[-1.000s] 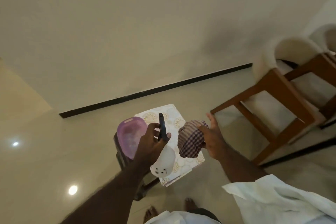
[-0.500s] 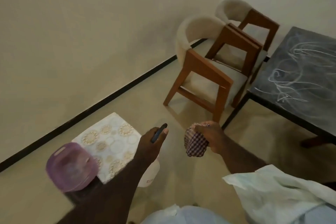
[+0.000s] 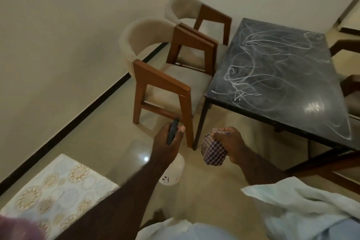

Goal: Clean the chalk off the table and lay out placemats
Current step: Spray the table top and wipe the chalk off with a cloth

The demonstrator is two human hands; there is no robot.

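Note:
A black square table [image 3: 303, 115] stands at the right, its top covered in white chalk scribbles [image 3: 261, 58]. My left hand [image 3: 167, 142] grips a white spray bottle [image 3: 172, 170] by its black trigger head, low over the floor in front of the table's near left leg. My right hand [image 3: 232, 145] holds a bunched checked cloth [image 3: 213, 151] just right of the bottle, short of the table's front edge. Patterned white placemats [image 3: 56, 191] lie stacked at the lower left.
Two wood-framed chairs [image 3: 165, 76] with beige cushions stand left of the table against the wall. More chair parts [image 3: 350, 87] show at the table's right side. A purple basin [image 3: 17, 230] sits blurred at the bottom left corner. Glossy floor lies between me and the table.
My view has swung right from the placemats and basin to the chairs and chalked table. Both hands have kept hold of the bottle and the cloth and moved closer to the table.

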